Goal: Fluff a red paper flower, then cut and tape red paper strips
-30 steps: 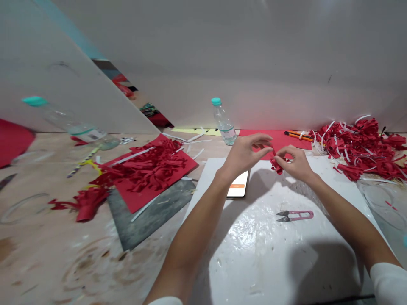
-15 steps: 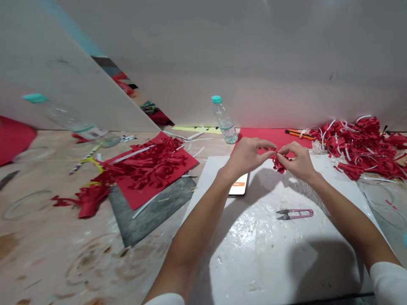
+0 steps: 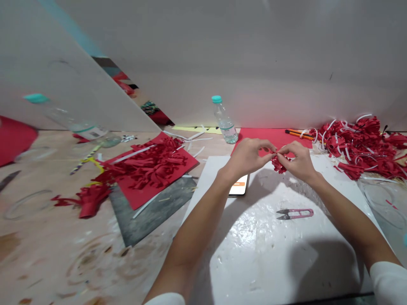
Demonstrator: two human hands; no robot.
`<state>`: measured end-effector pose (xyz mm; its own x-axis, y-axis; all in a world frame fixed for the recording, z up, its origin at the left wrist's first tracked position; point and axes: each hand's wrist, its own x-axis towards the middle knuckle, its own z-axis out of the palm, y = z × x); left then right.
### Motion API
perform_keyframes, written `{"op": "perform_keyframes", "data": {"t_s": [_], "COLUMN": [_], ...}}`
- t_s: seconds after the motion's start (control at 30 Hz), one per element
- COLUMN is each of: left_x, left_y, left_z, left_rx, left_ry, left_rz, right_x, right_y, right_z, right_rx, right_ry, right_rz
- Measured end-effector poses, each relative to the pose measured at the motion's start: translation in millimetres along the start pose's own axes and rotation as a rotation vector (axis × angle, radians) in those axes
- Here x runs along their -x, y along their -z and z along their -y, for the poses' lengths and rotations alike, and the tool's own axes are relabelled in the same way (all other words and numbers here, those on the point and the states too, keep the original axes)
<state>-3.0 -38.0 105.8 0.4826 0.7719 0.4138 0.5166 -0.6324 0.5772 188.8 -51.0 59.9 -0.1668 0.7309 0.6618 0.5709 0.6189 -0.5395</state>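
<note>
My left hand and my right hand meet above the far part of a white board. Thumb and fingers of both are pinched on a small red fringed tassel, which hangs between them; its top is hidden by the fingertips. Below the hands, pink-handled thread snips lie on the board. A phone with a lit screen is partly covered by my left wrist.
Left, red fringed pieces lie on a red sheet over a grey slab. A water bottle stands by the wall; another bottle leans left. More red tassels are heaped right, beside pencils.
The red tassel has turned slightly between my fingertips. Both hands stay in nearly the same place.
</note>
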Motion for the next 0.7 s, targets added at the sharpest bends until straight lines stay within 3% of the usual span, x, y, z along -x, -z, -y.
{"op": "perform_keyframes", "data": {"t_s": [0.7], "left_x": [0.7], "left_y": [5.4], "left_z": [1.4], "left_rx": [-0.007], "left_ry": [0.009], "left_rz": [0.007], "right_x": [-0.2], "right_y": [-1.8], "right_z": [-7.4], "right_rx": [0.037], "right_ry": [-0.027], "right_rz": [0.030]}}
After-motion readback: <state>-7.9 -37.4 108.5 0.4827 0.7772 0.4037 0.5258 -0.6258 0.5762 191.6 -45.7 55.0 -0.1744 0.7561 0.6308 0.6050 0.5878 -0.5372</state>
